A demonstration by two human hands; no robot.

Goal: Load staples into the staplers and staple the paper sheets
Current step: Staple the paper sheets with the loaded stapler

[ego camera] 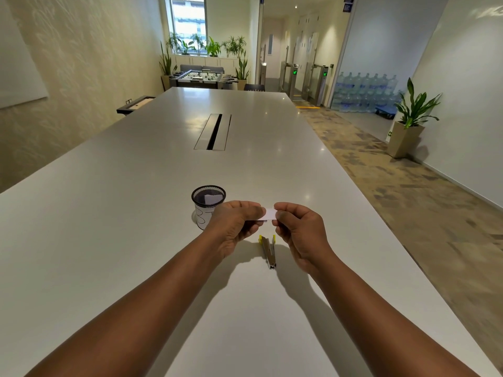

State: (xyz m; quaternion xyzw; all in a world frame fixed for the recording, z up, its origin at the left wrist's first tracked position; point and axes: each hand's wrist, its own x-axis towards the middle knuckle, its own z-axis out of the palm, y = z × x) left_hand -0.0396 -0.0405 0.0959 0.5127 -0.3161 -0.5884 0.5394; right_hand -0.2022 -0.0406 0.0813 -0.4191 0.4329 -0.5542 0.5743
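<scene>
A small white box (269, 214), likely a staple box, is held above the table between both hands. My left hand (233, 227) grips its left end and my right hand (297, 232) pinches its right end. Below them a yellow and metal stapler (268, 252) lies opened up on the white table (136, 240), its metal magazine pointing toward me. A black mesh cup (208, 205) stands just left of my left hand, with a white slip of paper inside and a marked paper against its side.
A cable slot (213, 131) runs along the table's middle, far ahead. The table's right edge drops to a carpeted floor. A potted plant (409, 123) stands by the right wall.
</scene>
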